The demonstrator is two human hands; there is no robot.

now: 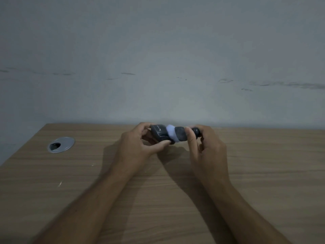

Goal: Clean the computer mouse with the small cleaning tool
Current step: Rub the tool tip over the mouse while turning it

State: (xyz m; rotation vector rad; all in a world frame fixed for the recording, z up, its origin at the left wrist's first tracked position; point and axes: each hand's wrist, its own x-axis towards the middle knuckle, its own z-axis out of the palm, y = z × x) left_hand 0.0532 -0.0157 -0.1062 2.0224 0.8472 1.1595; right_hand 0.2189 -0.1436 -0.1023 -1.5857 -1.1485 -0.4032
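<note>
Both forearms reach far over desk [263, 173]; left hand [139, 145] fingers pinch mouse [159, 133], right hand [205, 147] fingers pinch brush [179, 133] w/ white tip touching it.

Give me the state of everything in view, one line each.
Computer mouse: lifted off the desk, held in the left hand.
Cleaning tool: held in the right hand, white brush end against the mouse.
Left hand: closed around the mouse.
Right hand: gripping the tool.
Cable grommet: set in the desk, partly open.
</note>
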